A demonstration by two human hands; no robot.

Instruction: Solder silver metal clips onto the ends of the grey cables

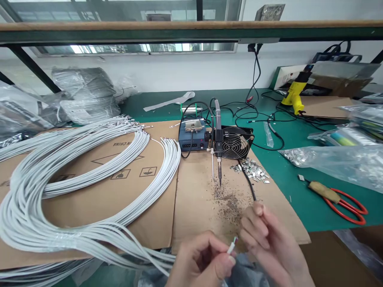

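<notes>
Between the thumb and fingers of my left hand (206, 261) is a white cable end (232, 244), with small coloured wires showing at its tip. My right hand (269, 239) is just to the right of that tip, its fingers curled and pressed together; whatever they may hold is too small to make out. Beyond both hands, a soldering iron (219, 151) points down in its stand over the cardboard (194, 199). A blue soldering unit (193, 139) stands left of the iron, and a black fan (235, 145) stands right of it.
Bundles of white cable (26, 203) cover the left side. Small metal connectors (254, 170) lie near the fan. Red-handled scissors (344, 202), a bag of parts (335, 163) and a yellow tool (295, 95) are on the right. A shelf edge (191, 27) crosses above.
</notes>
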